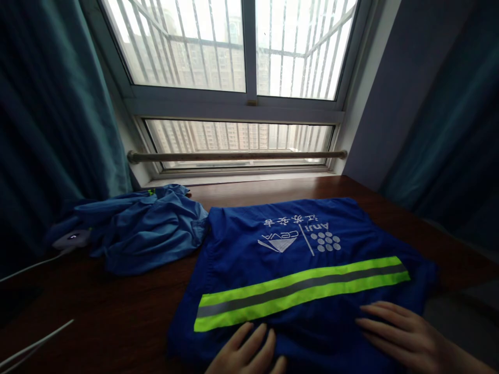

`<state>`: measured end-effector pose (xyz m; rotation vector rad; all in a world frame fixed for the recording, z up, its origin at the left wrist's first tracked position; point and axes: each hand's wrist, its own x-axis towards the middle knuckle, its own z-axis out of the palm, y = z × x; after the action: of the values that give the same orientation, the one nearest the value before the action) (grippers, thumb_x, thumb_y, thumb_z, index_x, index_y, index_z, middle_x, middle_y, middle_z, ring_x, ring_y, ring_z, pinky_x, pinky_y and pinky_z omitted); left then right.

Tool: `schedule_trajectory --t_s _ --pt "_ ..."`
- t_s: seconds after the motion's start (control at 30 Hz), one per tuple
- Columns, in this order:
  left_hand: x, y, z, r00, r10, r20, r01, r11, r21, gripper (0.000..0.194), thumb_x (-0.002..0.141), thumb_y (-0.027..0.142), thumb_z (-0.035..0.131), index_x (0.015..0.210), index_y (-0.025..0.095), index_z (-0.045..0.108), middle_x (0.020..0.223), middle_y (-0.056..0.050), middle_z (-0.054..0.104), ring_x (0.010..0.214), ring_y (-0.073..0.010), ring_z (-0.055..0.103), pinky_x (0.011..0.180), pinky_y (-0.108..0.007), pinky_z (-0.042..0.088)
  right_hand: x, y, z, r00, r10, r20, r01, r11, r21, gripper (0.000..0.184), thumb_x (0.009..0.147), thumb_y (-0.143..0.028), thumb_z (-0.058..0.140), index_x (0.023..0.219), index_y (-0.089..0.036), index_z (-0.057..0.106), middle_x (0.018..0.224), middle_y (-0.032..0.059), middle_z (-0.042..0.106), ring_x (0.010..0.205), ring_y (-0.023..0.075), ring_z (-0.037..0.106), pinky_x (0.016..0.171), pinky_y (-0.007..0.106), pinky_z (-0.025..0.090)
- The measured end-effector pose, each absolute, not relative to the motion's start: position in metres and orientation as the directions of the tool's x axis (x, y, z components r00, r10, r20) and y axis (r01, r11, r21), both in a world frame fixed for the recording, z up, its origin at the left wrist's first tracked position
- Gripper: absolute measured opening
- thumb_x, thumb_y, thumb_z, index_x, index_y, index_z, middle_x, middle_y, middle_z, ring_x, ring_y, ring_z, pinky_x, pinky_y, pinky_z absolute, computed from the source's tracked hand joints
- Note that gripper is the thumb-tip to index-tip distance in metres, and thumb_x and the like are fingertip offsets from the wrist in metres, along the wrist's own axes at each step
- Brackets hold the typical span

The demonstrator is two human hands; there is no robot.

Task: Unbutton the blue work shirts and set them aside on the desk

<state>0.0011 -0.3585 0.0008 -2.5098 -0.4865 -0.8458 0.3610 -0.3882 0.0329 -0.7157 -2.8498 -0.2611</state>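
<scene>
A dark blue work jacket (241, 244) lies spread on the brown wooden surface, its white printed lettering upside down to me. Across it runs a yellow-green reflective strip (304, 289) with a grey middle band. My left hand (249, 353) rests on the cloth just below the strip, fingers apart, partly cut off by the bottom edge of the view. On the jacket's lower right lies my right hand (405, 335), its fingers stretched out flat. Neither hand grips anything that I can see.
A crumpled lighter blue garment (156, 234) lies to the left, touching the jacket. Beside it sits a small white device (72, 239) with a cable. Another white cable (39, 343) is at lower left. Behind stands a window with a horizontal rail (237, 156), curtains at both sides.
</scene>
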Motion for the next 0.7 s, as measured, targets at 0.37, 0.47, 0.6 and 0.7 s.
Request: schedule_trajectory --t_s 0.37,0.47,0.6,0.7 --pt "0.010 -0.249 0.045 0.474 0.814 -0.336 0.623 -0.040 0.781 0.016 0.075 0.024 0.042 0.067 0.013 0.049 0.058 0.001 0.051 0.055 -0.0121 0.049 0.054 -0.023 0.040 0.367 -0.268 0.044 -0.123 0.940 -0.318 0.728 -0.132 -0.673 0.047 0.072 -0.057 0.048 0.064 -0.012 0.059 0.054 0.0007 0.055 0.053 0.0138 0.052 0.051 0.024 0.042" --pt "0.004 -0.255 0.063 0.513 0.849 -0.126 0.705 -0.333 0.626 0.017 0.077 0.025 0.042 0.083 0.015 0.053 0.072 -0.003 0.058 0.066 -0.0163 0.054 0.062 -0.028 0.042 0.356 -0.274 0.054 -0.079 0.997 0.024 0.825 0.079 -0.559 0.036 0.078 -0.048 0.045 0.078 -0.015 0.060 0.072 0.0039 0.062 0.069 0.0178 0.057 0.065 0.029 0.045" --pt "0.017 -0.284 0.103 0.596 0.716 0.365 0.638 -0.697 0.327 0.034 0.084 0.018 0.029 0.116 0.015 0.041 0.118 -0.011 0.048 0.110 -0.0197 0.043 0.092 -0.035 0.034 0.323 -0.303 0.079 -0.255 0.845 0.470 0.840 0.434 -0.325 0.030 0.085 -0.031 0.039 0.109 -0.020 0.051 0.109 0.0076 0.056 0.102 0.0196 0.050 0.089 0.035 0.038" --pt "0.040 -0.295 0.104 0.759 0.526 0.384 0.506 -0.848 0.159 0.043 0.085 0.032 0.034 0.126 0.018 0.034 0.135 -0.009 0.032 0.127 -0.0237 0.021 0.102 -0.043 0.019 0.300 -0.303 0.077 -0.565 0.759 0.324 0.736 0.641 -0.218 0.045 0.084 -0.034 0.042 0.126 -0.022 0.038 0.129 0.0062 0.041 0.121 0.0206 0.033 0.100 0.039 0.027"
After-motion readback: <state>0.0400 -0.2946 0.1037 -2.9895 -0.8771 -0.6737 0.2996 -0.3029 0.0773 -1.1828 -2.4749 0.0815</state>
